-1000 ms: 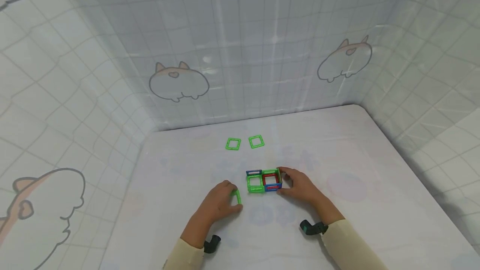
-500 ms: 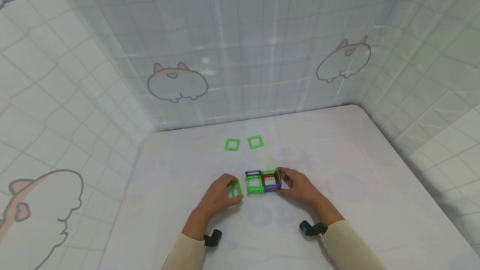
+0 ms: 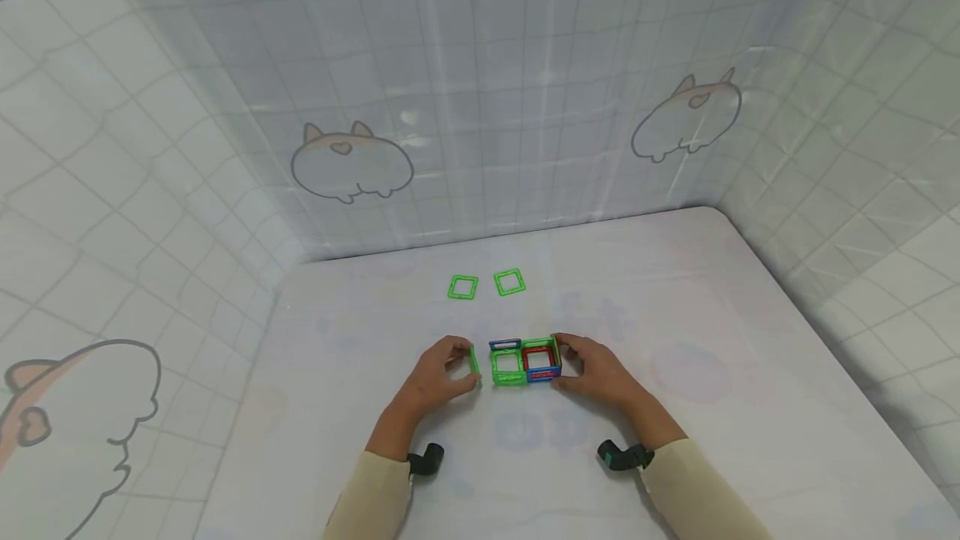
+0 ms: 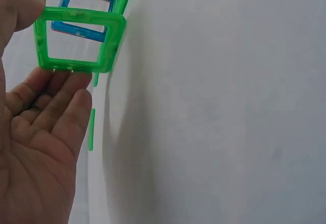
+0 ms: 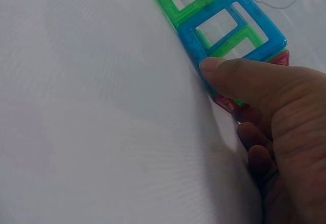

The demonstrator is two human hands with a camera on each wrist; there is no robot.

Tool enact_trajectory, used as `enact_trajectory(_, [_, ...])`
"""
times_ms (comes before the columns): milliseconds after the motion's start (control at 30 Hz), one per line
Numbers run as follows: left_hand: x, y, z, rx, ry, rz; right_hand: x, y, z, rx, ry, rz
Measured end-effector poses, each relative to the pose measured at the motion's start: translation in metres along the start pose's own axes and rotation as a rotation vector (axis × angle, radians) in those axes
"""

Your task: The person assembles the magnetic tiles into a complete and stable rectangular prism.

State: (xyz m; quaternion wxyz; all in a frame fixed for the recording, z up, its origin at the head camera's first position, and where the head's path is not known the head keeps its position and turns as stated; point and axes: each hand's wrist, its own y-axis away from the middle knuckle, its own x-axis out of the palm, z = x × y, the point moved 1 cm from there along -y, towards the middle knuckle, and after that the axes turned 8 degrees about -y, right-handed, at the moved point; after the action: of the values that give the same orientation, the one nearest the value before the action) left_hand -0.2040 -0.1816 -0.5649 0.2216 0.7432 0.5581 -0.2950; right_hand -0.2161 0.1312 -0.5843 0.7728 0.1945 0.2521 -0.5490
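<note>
And forward it comes! The left hand (image 3: 435, 377) has carried a see-through green plastic square frame (image 3: 473, 362) further up the table (image 3: 675, 290), and it now stands nearly edge-on beside the left end of the low box of green, red and blue plastic frames (image 3: 522, 361). That grip is a pinch, thumb and fingers at opposite edges. A gap still shows, so I'd judge the two lined up but unjoined. The right hand (image 3: 600, 369) hasn't budged, gripping the box's right end (two loose green square frames (image 3: 462, 297) lie flat beyond, untouched).
</note>
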Motion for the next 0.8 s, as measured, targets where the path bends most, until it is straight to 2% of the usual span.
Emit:
enact_trajectory(533, [0.004,-0.010,-0.003,-0.004,0.059,0.113,0.000,0.001,-0.001,-0.008,-0.020,0.002])
enact_trajectory(800, [0.007,-0.013,-0.005,0.030,0.103,0.132,0.000,-0.002,-0.006,-0.047,0.002,0.002])
